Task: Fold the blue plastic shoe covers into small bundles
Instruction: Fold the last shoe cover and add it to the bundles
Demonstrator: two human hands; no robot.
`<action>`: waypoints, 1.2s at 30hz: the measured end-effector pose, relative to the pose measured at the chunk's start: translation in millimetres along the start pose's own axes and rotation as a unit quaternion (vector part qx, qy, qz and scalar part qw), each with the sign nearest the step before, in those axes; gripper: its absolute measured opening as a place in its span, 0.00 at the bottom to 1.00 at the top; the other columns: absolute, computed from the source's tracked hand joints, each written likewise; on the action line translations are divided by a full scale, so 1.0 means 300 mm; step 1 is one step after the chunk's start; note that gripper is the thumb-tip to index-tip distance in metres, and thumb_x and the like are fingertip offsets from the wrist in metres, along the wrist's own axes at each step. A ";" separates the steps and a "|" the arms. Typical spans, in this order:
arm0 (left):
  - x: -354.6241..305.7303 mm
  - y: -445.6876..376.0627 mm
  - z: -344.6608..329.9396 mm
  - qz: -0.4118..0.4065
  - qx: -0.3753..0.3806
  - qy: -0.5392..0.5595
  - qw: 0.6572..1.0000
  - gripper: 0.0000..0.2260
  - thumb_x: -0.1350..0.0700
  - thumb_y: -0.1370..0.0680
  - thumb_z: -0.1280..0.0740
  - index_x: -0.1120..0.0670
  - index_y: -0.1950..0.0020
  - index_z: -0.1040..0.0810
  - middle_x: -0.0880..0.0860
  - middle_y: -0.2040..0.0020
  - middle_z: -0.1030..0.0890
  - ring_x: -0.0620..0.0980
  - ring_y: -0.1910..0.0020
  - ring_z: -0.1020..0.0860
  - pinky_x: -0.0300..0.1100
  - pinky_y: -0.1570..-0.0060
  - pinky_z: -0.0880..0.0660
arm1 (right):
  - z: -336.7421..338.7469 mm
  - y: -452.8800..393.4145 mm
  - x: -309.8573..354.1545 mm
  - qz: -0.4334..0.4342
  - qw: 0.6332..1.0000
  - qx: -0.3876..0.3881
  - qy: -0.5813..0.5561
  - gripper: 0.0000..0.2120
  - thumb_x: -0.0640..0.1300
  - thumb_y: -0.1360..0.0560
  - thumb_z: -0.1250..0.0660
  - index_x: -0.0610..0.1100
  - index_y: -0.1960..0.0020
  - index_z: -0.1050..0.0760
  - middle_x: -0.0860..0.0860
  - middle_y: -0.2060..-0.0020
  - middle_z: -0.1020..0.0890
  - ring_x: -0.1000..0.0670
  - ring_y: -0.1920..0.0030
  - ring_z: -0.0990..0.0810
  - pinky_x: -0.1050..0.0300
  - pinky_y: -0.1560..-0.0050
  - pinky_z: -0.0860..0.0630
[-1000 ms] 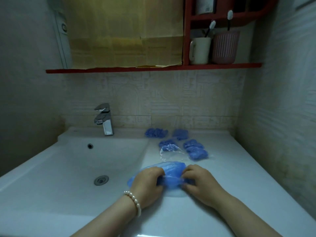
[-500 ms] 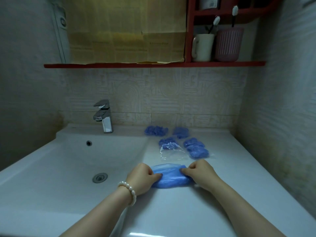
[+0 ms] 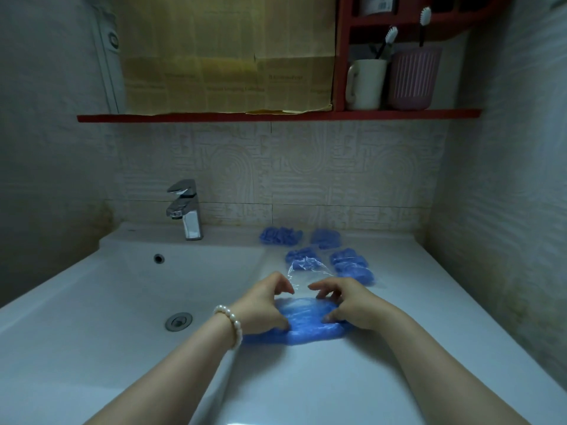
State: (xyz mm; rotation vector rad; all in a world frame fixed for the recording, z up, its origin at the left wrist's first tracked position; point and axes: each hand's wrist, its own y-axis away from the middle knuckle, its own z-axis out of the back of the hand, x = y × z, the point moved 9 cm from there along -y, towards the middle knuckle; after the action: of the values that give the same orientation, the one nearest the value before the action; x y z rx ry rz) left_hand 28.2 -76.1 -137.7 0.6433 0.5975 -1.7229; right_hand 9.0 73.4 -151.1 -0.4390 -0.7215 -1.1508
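Since half a second ago both hands have lifted their fingers off the ends of the blue shoe cover (image 3: 310, 320), which now lies flatter and wider on the white worktop (image 3: 306, 381), just right of the sink basin (image 3: 129, 289). The left hand (image 3: 264, 305) rests its thumb on the cover's near left part, its other fingers curled and raised, holding nothing. The right hand (image 3: 346, 305) presses its thumb on the cover's right part, fingers likewise arched above the plastic; neither hand pinches it. A pearl bracelet (image 3: 230, 325) circles the left wrist.

Just beyond the fingertips lies a clear plastic bag (image 3: 306, 269), crumpled. Behind and right of it sit folded blue bundles (image 3: 349, 265) in a loose cluster, near the tiled back wall. A chrome tap (image 3: 185, 208) stands at the basin's rear, with the drain (image 3: 179, 321) left of the left wrist. Above, a red shelf (image 3: 276, 116) carries a white mug (image 3: 365, 84) and a pink ribbed cup (image 3: 414, 78), each holding a toothbrush
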 end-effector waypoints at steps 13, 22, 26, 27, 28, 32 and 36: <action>-0.022 0.028 -0.006 -0.166 -0.179 0.017 0.970 0.15 0.70 0.38 0.40 0.56 0.65 0.16 0.43 0.68 0.28 0.36 0.68 0.27 0.25 0.66 0.35 | 0.003 0.009 -0.014 -0.001 0.995 -0.052 -0.082 0.22 0.26 0.34 0.34 0.52 0.72 0.19 0.47 0.69 0.23 0.53 0.68 0.28 0.66 0.67 0.31; -0.093 0.107 -0.054 -0.229 -0.083 -0.208 0.947 0.13 0.50 0.26 0.40 0.50 0.54 0.16 0.50 0.55 0.22 0.52 0.63 0.24 0.36 0.63 0.33 | 0.045 0.056 0.016 0.021 0.994 -0.081 0.071 0.20 0.40 0.32 0.32 0.65 0.72 0.22 0.59 0.57 0.23 0.55 0.48 0.26 0.56 0.39 0.33; -0.122 0.136 -0.062 -0.200 -0.034 -0.320 0.925 0.13 0.52 0.21 0.43 0.47 0.42 0.21 0.48 0.44 0.27 0.56 0.55 0.24 0.42 0.57 0.30 | 0.047 0.097 0.064 0.059 0.954 -0.055 0.288 0.15 0.47 0.27 0.38 0.64 0.47 0.21 0.57 0.43 0.31 0.54 0.38 0.39 0.59 0.41 0.49; -0.123 0.141 -0.074 -0.185 -0.014 -0.339 0.922 0.12 0.54 0.21 0.42 0.48 0.42 0.22 0.49 0.43 0.28 0.57 0.54 0.24 0.44 0.56 0.29 | 0.031 0.108 0.070 0.069 0.933 -0.041 0.352 0.16 0.49 0.26 0.38 0.64 0.42 0.24 0.55 0.42 0.31 0.51 0.37 0.39 0.58 0.43 0.49; -0.128 0.149 -0.087 -0.173 0.010 -0.346 0.922 0.12 0.56 0.21 0.42 0.50 0.42 0.22 0.50 0.43 0.29 0.58 0.54 0.24 0.45 0.54 0.29 | 0.022 0.118 0.088 0.103 0.903 -0.052 0.415 0.16 0.51 0.27 0.36 0.65 0.41 0.25 0.54 0.44 0.29 0.50 0.39 0.35 0.56 0.46 0.47; -0.175 0.211 -0.110 -0.148 0.124 -0.289 0.938 0.13 0.59 0.23 0.38 0.53 0.43 0.20 0.51 0.41 0.23 0.54 0.47 0.23 0.42 0.45 0.28 | 0.006 0.110 0.163 0.205 0.753 -0.136 0.610 0.09 0.61 0.37 0.31 0.66 0.57 0.20 0.58 0.66 0.25 0.52 0.60 0.27 0.59 0.63 0.36; -0.186 0.260 -0.025 -0.058 0.209 -0.015 0.976 0.11 0.67 0.24 0.37 0.61 0.45 0.19 0.54 0.56 0.17 0.46 0.57 0.18 0.39 0.51 0.21 | -0.051 0.084 0.166 0.308 0.659 -0.094 0.680 0.19 0.47 0.31 0.37 0.59 0.42 0.23 0.51 0.61 0.23 0.48 0.61 0.28 0.54 0.60 0.39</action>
State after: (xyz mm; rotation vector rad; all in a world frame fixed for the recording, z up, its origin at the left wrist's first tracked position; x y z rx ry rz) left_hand 116.2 -49.8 -109.3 0.8870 0.2513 -1.9855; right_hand 48.0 39.3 -125.3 0.1115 0.8527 -0.5930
